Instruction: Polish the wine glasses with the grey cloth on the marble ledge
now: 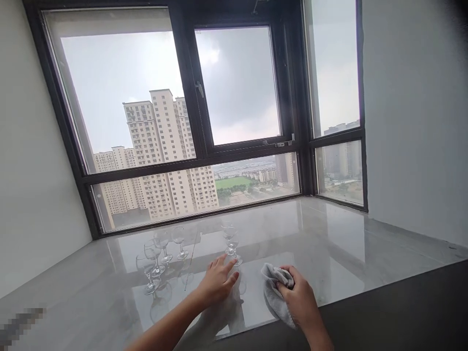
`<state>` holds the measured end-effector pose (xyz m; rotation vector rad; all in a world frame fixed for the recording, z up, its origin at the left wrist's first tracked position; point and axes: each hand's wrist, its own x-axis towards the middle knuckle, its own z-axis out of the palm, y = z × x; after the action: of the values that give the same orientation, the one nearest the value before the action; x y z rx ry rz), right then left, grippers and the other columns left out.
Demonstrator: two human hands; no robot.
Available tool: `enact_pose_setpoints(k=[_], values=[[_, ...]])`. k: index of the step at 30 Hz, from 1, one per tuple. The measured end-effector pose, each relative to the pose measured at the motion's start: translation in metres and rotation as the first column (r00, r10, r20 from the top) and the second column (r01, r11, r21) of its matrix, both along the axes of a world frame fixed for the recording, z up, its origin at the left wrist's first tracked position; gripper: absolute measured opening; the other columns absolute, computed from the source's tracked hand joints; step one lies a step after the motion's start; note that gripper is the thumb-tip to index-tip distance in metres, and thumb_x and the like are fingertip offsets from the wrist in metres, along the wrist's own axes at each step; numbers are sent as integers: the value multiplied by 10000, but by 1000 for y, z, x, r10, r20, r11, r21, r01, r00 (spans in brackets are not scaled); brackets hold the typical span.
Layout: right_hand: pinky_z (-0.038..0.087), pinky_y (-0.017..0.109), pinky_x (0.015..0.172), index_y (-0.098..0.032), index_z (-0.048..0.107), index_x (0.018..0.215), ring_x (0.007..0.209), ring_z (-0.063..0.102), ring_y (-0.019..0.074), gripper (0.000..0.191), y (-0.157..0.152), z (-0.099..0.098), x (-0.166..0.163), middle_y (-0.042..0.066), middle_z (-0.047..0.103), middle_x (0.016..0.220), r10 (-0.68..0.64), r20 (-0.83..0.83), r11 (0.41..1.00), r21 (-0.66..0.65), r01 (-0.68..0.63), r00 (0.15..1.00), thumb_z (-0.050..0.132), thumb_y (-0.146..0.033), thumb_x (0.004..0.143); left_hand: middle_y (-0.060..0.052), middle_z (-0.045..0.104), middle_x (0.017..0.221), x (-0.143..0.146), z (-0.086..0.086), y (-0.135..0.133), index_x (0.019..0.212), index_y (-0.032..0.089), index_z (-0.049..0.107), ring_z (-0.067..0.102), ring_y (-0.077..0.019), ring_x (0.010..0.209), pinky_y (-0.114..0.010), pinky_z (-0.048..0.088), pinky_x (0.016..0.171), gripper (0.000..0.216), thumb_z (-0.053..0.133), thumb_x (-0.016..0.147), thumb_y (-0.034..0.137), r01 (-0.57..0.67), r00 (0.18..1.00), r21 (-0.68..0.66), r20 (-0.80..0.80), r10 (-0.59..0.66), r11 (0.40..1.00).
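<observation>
My left hand (220, 282) reaches over the glossy sill with its fingers spread. Its fingertips are close to the foot of a clear stemmed glass (234, 240); whether they touch it I cannot tell. Just behind that one stands a second stemmed glass (227, 231), partly overlapped by it. A crumpled grey-white cloth (277, 295) is bunched in my right hand (299, 297), its lower end hanging near the sill's front edge. Farther left, several more stemmed glasses (151, 251) stand upright in a loose group.
The shiny grey marble-look sill (340, 253) ends at a front edge on the right. Dark-framed windows (237, 87) rise behind it, with a handle (199, 89) on the frame. White walls (413, 122) flank both sides. A blurred-out patch (20, 324) covers the lower left corner.
</observation>
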<state>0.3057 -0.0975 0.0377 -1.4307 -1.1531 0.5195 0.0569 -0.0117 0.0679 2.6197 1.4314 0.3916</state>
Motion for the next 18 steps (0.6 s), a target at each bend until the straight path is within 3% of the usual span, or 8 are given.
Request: enact_pose_setpoints(k=[4, 8, 12, 18], values=[[480, 296, 688, -227, 659, 874, 748, 667, 240, 307, -3, 5, 1, 46, 742, 809, 2, -14, 1000, -2, -2, 1000, 582, -410, 639, -147, 392, 1577, 34, 7, 5, 1472, 289, 499, 325, -384, 1454, -609, 255, 1167, 603, 260, 998, 575, -28, 999, -31, -28, 27, 999], [473, 292, 678, -226, 652, 873, 735, 662, 232, 303, -6, 8, -1, 38, 734, 791, 4, -7, 1000, -11, -4, 1000, 570, -417, 654, -124, 490, 1508, 33, 5, 15, 1426, 279, 545, 385, -354, 1412, -576, 288, 1152, 591, 194, 1017, 522, -8, 997, -60, -72, 4, 998], [464, 281, 672, -234, 649, 886, 727, 661, 221, 282, -4, 3, -3, 25, 732, 788, -24, -11, 1000, 9, 24, 1000, 572, -417, 686, -116, 497, 1507, -3, 4, 13, 1423, 288, 544, 377, -357, 1413, -576, 255, 1161, 582, 229, 1004, 542, -36, 993, -11, -109, 34, 999], [468, 278, 669, -241, 645, 887, 737, 673, 229, 280, -4, 2, -1, 31, 734, 792, -9, 18, 1000, -11, 9, 1000, 563, -425, 692, -103, 491, 1521, -80, 8, 11, 1393, 288, 564, 349, -354, 1442, -610, 212, 1165, 583, 189, 1004, 509, -337, 933, -30, -144, 329, 941]])
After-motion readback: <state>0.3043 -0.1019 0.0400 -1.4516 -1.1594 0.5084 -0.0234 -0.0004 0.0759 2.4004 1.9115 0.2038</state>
